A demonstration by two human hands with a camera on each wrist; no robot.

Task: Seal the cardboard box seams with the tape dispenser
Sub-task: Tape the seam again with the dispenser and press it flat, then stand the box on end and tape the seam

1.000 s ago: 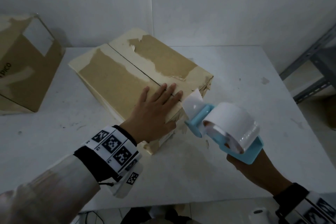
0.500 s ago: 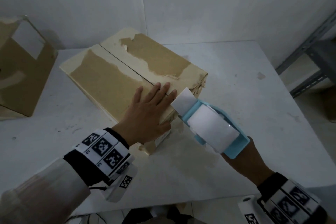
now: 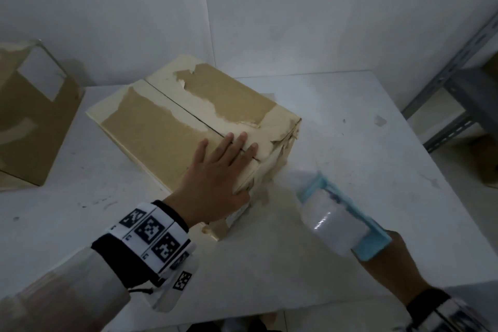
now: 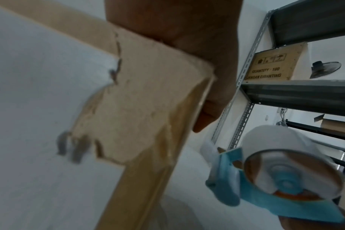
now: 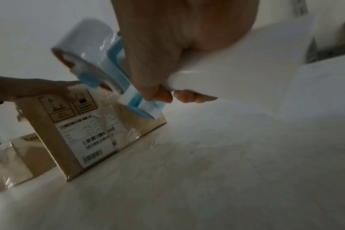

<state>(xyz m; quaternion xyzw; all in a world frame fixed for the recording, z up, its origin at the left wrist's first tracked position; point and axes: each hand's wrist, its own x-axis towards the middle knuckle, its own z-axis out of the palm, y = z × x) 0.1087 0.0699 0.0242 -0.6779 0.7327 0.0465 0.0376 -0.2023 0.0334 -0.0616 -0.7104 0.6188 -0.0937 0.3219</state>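
A worn cardboard box (image 3: 167, 129) lies on the white table (image 3: 350, 129), its two top flaps meeting at a dark centre seam (image 3: 188, 110). My left hand (image 3: 218, 170) lies flat with straight fingers across the near end of that seam, the thumb over the box's near edge (image 4: 207, 115). My right hand (image 5: 167, 62) grips the white handle of a blue tape dispenser (image 3: 347, 218) carrying a white tape roll (image 3: 331, 221). The dispenser's front sits low beside the box's near end face (image 5: 89, 132), which bears a printed label; touching or apart, I cannot tell.
A second cardboard box (image 3: 29, 116) stands at the table's left. Grey metal shelving (image 3: 458, 94) rises past the table's right edge, with a printed carton (image 4: 274, 65) on a shelf. White walls close the back.
My right hand has swung the dispenser down and away from the box's top corner, to a lower spot beside the near end face. The left hand stays flat on the seam.
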